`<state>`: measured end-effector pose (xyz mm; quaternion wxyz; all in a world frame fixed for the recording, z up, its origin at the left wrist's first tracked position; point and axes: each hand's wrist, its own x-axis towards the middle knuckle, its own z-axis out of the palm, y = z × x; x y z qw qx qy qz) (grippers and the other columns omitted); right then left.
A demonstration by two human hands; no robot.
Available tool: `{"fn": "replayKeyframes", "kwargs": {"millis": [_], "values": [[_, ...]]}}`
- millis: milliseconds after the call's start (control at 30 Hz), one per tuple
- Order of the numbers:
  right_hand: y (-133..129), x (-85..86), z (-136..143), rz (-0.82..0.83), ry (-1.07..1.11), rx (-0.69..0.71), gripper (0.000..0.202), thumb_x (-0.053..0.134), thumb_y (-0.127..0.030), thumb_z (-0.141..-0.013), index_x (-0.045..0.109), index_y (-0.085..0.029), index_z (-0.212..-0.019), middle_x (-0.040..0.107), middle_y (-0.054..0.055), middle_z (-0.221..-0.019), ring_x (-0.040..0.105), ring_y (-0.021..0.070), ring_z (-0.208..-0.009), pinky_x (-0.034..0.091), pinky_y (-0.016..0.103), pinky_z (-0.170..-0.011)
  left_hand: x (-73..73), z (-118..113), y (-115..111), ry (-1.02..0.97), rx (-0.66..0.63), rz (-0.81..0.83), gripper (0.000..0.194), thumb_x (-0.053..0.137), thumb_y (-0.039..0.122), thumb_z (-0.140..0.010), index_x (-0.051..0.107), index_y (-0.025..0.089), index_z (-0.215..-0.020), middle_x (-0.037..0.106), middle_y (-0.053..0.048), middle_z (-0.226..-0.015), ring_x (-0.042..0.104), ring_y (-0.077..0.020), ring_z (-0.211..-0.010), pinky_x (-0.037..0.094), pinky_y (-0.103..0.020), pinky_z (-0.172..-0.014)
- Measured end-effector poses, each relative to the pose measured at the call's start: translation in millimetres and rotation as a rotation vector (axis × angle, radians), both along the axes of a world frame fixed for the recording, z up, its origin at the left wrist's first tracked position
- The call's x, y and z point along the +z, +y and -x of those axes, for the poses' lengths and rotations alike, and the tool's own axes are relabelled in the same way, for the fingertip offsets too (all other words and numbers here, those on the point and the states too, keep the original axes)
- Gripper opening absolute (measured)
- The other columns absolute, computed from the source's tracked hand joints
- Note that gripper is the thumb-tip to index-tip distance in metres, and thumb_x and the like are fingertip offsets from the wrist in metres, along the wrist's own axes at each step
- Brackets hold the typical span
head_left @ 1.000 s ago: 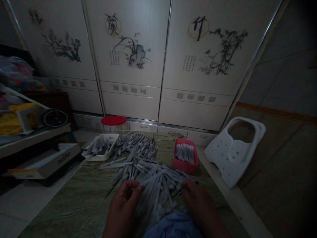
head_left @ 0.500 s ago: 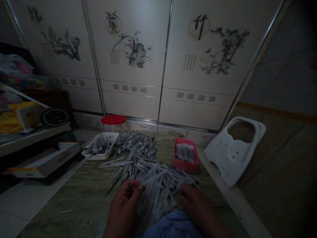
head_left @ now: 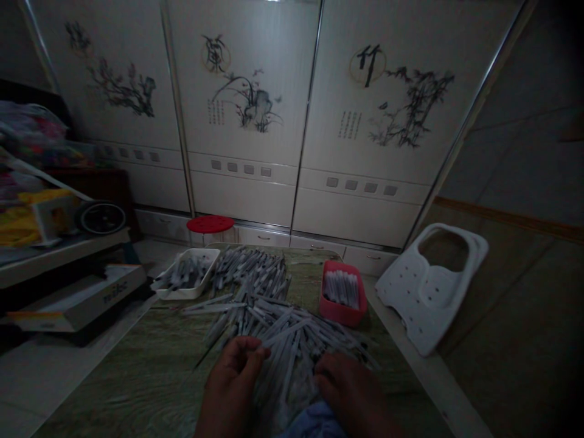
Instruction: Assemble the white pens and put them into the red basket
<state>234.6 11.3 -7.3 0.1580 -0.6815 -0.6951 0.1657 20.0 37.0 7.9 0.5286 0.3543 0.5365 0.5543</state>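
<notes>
A large heap of slim, translucent pen-like sticks point(head_left: 269, 313), some with dark ends, spreads over the wood-patterned table point(head_left: 132, 365). My left hand point(head_left: 235, 377) is at the near edge of the heap, thumb and forefinger pinched together; whatever lies between them is too dim to make out. Across from it, my right hand point(head_left: 344, 380) is closed with curled fingers, low over the near right sticks. Its grip is hidden. More such sticks stand packed in a pink-red box point(head_left: 344, 315), and others lie loosely in a white tray point(head_left: 207, 277).
Behind the table is a red round stool point(head_left: 210, 224) before a cabinet point(head_left: 241, 201) with sliding doors. A white plastic seat-like piece point(head_left: 422, 286) leans at the right wall. To the left are an open shoe box point(head_left: 109, 295) and a black wheel point(head_left: 101, 218).
My right hand has moved left, closer to my left hand. The left hand keeps its pinch in nearly the same place. The whole view has tilted slightly upward.
</notes>
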Motion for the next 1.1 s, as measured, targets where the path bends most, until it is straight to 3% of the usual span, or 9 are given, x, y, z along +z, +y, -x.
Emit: {"fn": "replayKeyframes", "kwargs": {"millis": [167,367,533,733,933,1100], "values": [[3.9,2.5,14.2,-0.013,0.006,0.014,0.016,0.057,-0.022,-0.090,0.072,-0.026,-0.090,0.075,-0.001,-0.092,0.068,0.0174,-0.089,0.036,0.027,-0.073,-8.7,3.2,2.9,0.002,-0.020,-0.022,0.036,0.082,0.049,-0.068,0.064,0.022,-0.084,0.061,0.004,-0.066,0.056,-0.0139,-0.057,0.042,-0.023,-0.053],[15.1,21.6,-3.8,0.001,-0.199,-0.001,0.021,0.050,-0.015,-0.088,0.068,-0.023,-0.095,0.074,0.003,-0.096,0.068,0.0181,-0.088,0.035,0.027,-0.070,-2.6,11.3,1.6,0.030,-0.038,-0.018,0.034,0.077,0.051,-0.075,0.065,0.022,-0.088,0.065,0.002,-0.071,0.058,-0.0149,-0.062,0.042,-0.023,-0.057],[25.5,34.1,-6.5,0.061,-0.354,0.130,0.021,0.053,-0.014,-0.083,0.071,-0.021,-0.092,0.076,0.010,-0.097,0.070,0.0253,-0.088,0.036,0.031,-0.068,1.3,17.1,3.0,0.058,-0.053,-0.037,0.033,0.076,0.050,-0.076,0.065,0.021,-0.088,0.066,0.001,-0.072,0.060,-0.0167,-0.065,0.042,-0.025,-0.059],[34.9,38.5,4.7,0.133,-0.462,0.323,0.030,0.057,-0.014,-0.080,0.074,-0.021,-0.103,0.078,0.013,-0.108,0.073,0.0315,-0.099,0.045,0.034,-0.074,3.9,19.3,3.4,0.035,-0.014,-0.030,0.028,0.075,0.046,-0.075,0.066,0.022,-0.087,0.070,0.000,-0.075,0.063,-0.0195,-0.069,0.045,-0.027,-0.061],[52.1,43.0,9.7,0.240,-0.532,0.427,0.031,0.065,-0.018,-0.075,0.076,-0.019,-0.104,0.079,0.019,-0.108,0.075,0.0372,-0.098,0.051,0.038,-0.073,8.2,20.8,3.2,0.021,-0.001,-0.039,0.027,0.074,0.045,-0.077,0.065,0.023,-0.087,0.067,0.002,-0.072,0.059,-0.0164,-0.064,0.042,-0.025,-0.058],[55.9,52.8,10.4,0.275,-0.524,0.492,0.034,0.067,-0.023,-0.074,0.076,-0.023,-0.106,0.080,0.015,-0.109,0.076,0.0358,-0.101,0.053,0.036,-0.075,2.7,24.7,6.8,0.005,-0.012,-0.037,0.027,0.073,0.044,-0.077,0.064,0.022,-0.088,0.069,0.000,-0.075,0.060,-0.0175,-0.066,0.042,-0.025,-0.059]]}}
